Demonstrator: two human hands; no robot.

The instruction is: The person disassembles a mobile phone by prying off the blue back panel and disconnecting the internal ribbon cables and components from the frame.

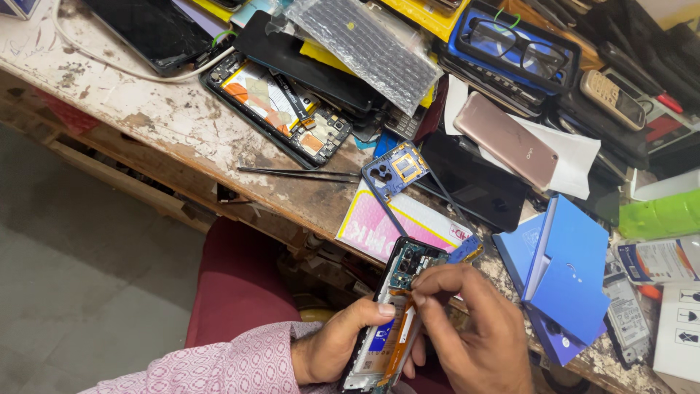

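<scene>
An opened smartphone (394,306), its back removed and circuit board, battery and orange flex cable exposed, lies in my left hand (343,343), which grips it from the left side below the bench edge. My right hand (470,328) pinches with thumb and forefinger at the phone's upper board near the camera area; whether a small part or tool is between the fingers is hidden. A blue phone mid-frame (397,169) lies on the bench just above. Black tweezers (299,173) rest on the worn wood to the left.
The worn wooden bench (168,117) is crowded: another opened phone (281,109), a rose-gold phone (507,138), glasses (518,47) on a blue case, a bubble-wrap bag (364,44), a blue box (569,270), a pink card (408,226), a white cable (109,62).
</scene>
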